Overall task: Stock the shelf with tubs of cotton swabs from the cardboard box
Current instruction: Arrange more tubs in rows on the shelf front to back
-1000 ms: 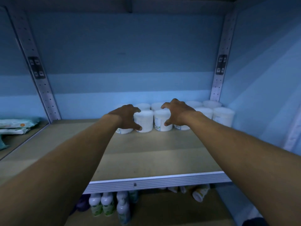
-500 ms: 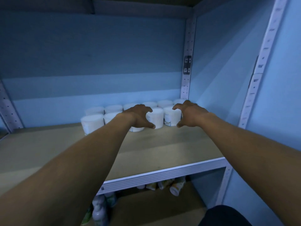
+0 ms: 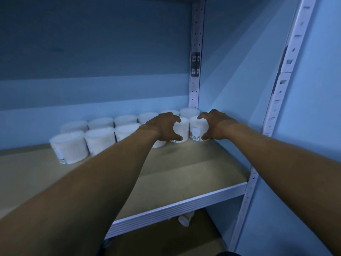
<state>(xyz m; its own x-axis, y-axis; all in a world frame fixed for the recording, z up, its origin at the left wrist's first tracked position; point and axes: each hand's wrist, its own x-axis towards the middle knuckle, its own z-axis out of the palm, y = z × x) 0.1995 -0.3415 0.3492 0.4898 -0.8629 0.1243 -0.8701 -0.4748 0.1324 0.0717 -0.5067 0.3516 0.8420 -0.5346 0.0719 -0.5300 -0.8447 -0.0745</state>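
Note:
Two rows of white cotton swab tubs (image 3: 100,138) stand along the back of the beige shelf (image 3: 184,169), reaching into its right corner. My left hand (image 3: 164,126) curls around the left side of one front-row tub (image 3: 181,129), thumb low and fingers over its top. My right hand (image 3: 215,126) curls the same way around the neighbouring tub (image 3: 196,128), which shows a barcode label and stands close to the right wall. Both tubs are upright on the shelf and touch each other. The cardboard box is out of view.
A perforated metal upright (image 3: 195,71) stands in the back right corner and another (image 3: 276,108) at the front right. The blue side wall is just right of my right hand. A bottle (image 3: 185,219) lies on the lower shelf.
The view has swung to the right. My hands, still cupped on the two tubs, are now beside the right wall, and more tubs show to their left.

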